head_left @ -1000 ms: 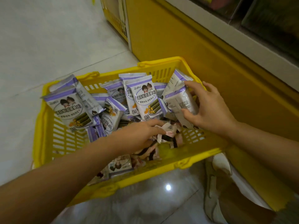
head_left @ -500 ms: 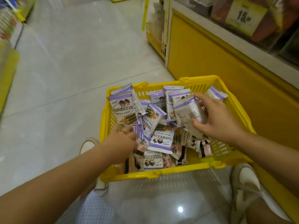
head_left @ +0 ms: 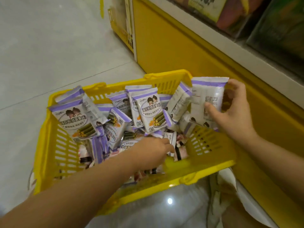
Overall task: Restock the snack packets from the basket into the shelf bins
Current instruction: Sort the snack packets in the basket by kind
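Yellow plastic basket (head_left: pixel 166 76), heaped with purple-and-white snack packets (head_left: pixel 148 111), stands just beside the yellow shelf base (head_left: pixel 172 46). The right grip (head_left: pixel 233 111) clasps a white-backed packet (head_left: pixel 207 97) upright at the basket's right rim, thumb in front. The left grip (head_left: pixel 151 152) reaches down among the heaped packets; whether it grasps one cannot be told.

Slotted yellow plastic basket (head_left: pixel 49 155), glossy film snack packets (head_left: pixel 148 111), polished shiny floor tiles (head_left: pixel 49 46).
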The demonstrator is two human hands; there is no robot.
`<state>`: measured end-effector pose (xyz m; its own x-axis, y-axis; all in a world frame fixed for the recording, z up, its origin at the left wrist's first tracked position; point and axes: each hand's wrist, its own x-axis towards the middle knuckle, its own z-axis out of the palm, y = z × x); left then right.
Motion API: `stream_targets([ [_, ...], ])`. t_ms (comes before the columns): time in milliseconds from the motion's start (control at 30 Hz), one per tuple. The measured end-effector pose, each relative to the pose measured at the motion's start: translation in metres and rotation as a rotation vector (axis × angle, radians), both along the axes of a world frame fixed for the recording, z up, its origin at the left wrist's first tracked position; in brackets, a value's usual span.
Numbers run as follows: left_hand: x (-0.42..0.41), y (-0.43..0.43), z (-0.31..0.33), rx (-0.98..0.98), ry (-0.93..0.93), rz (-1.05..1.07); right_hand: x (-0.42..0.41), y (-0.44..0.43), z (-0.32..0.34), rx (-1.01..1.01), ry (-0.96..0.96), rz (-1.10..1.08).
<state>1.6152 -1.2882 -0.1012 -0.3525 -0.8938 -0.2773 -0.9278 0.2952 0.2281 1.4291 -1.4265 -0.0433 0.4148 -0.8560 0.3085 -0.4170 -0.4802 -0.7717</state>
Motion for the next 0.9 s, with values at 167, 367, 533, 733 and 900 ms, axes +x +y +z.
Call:
stream_targets([
  [167,-0.039,-0.038,-0.048,0.013,-0.074,-0.173,-0.006,-0.012,-0.014,-0.018,-0.125,-0.086],
  [367,-0.046,-0.069,-0.093,0.074,-0.288,-0.180,0.000,-0.021,-0.029,0.047,-0.195,-0.047],
  [533,-0.046,-0.074,-0.116,0.000,-0.278,-0.162,0.003,-0.026,-0.031,0.043,-0.146,-0.001],
  [733,-0.051,-0.073,-0.127,-0.058,-0.292,-0.114,0.005,-0.027,-0.032,0.059,-0.139,0.017],
  [900,-0.054,-0.074,-0.128,-0.088,-0.286,-0.015,0.006,-0.027,-0.031,0.084,-0.135,0.018],
])
